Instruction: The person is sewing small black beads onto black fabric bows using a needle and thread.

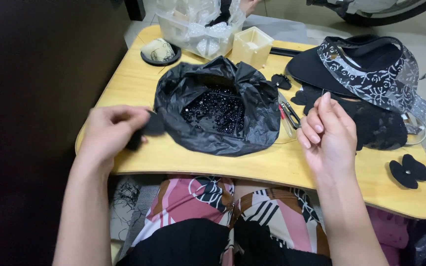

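My left hand (109, 130) pinches a small black fabric piece (150, 127) at the left side of a yellow wooden lap table (272, 165). My right hand (327, 133) is raised right of centre, thumb and fingertips pressed together as if on a thin needle or thread; the thing held is too fine to make out. Between my hands lies a crumpled black plastic bag (218, 106), open at the top, with several shiny black beads (215, 111) inside.
A black visor hat with lace (366, 66) and black lace cloth (380, 125) lie at the right. A black fabric flower (410, 171) sits near the right edge. Small scissors (288, 117), a cream box (251, 47), a clear bead container (198, 29) and a pincushion (159, 50) stand behind.
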